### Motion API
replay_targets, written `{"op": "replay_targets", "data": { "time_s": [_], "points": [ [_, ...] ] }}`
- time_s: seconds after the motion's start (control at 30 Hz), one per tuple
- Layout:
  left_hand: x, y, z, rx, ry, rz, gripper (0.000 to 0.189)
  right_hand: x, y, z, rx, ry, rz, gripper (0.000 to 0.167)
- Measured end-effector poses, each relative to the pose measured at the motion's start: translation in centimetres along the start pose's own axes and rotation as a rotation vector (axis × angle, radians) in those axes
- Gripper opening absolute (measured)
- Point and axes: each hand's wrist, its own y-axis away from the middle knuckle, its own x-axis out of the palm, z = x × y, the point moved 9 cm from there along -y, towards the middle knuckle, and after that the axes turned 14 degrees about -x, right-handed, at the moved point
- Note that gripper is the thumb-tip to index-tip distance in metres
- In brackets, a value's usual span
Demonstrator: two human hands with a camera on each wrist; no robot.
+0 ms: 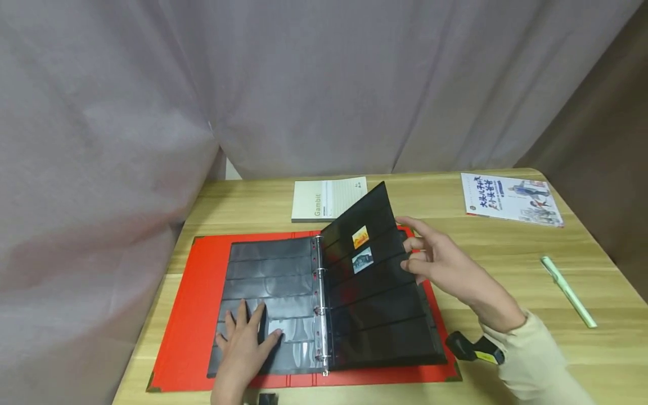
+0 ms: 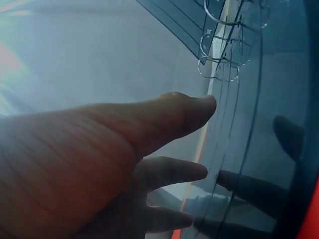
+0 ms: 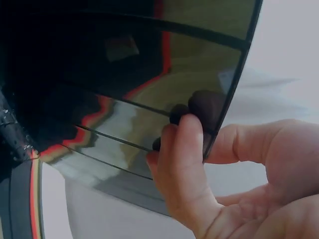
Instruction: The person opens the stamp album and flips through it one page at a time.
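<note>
A red ring binder [image 1: 177,315] lies spread on the table, with black pocket pages on its metal rings [image 1: 322,315]. My left hand [image 1: 240,346], fingers straight and spread, rests on the left page [image 1: 270,270]; the left wrist view shows its thumb [image 2: 184,112] and the fingers' reflections in the glossy page. On the other side my right hand [image 1: 435,256] pinches the outer edge of a raised black page [image 1: 374,309], which tilts up from the rings. An orange stamp [image 1: 360,237] and a grey-blue stamp [image 1: 362,260] show in its upper pockets. Up close, my right fingers [image 3: 187,154] grip the page edge.
A cream notepad [image 1: 329,198] lies just behind the binder. At the back right is a white illustrated booklet [image 1: 511,199], with a light green pen [image 1: 569,292] in front of it. Grey curtain [image 1: 324,84] hangs behind the wooden table [image 1: 506,242].
</note>
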Motion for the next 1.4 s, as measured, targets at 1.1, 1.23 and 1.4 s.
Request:
{"op": "replay_targets", "data": {
  "time_s": [1.1, 1.23, 1.4],
  "points": [
    [-6.7, 2.6, -8.5, 0.288, 0.171, -0.152, 0.063, 5.7, -5.4, 3.3, -0.025, -0.022, 0.078, 0.071],
    [-7.2, 2.9, -9.2, 0.303, 0.231, -0.146, 0.064, 6.3, -6.0, 3.3, -0.03, -0.033, 0.075, 0.067],
    [-8.0, 3.7, -10.4, 0.377, 0.306, -0.182, 0.061, 7.0, -6.6, 3.0, -0.007, -0.061, 0.071, 0.064]
  ]
}}
